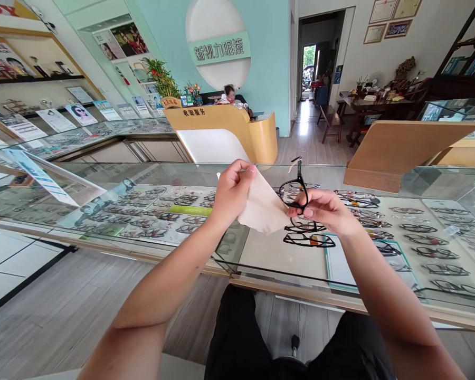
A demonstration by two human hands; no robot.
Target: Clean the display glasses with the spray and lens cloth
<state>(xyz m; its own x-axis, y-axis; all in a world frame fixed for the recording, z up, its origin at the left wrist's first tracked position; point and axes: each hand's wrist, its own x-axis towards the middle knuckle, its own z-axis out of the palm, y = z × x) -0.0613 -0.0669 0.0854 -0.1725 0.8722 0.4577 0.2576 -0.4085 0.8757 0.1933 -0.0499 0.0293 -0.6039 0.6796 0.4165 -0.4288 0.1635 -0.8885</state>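
Observation:
My left hand pinches the upper corner of a pale cream cloth, which hangs down to the right above the glass counter. In my right hand is a pair of black-framed eyeglasses, gripped between thumb and fingers and turned up on its side. The cloth's lower right edge reaches the fingertips of my right hand; whether they also pinch it I cannot tell. Below my hands, inside the display case, lie more black eyeglasses in a column.
A glass display counter spans the view, with rows of eyeglasses under its top. A brown folded board stands on it at the right. Beyond are a wooden reception desk with a person behind it, and a dark table.

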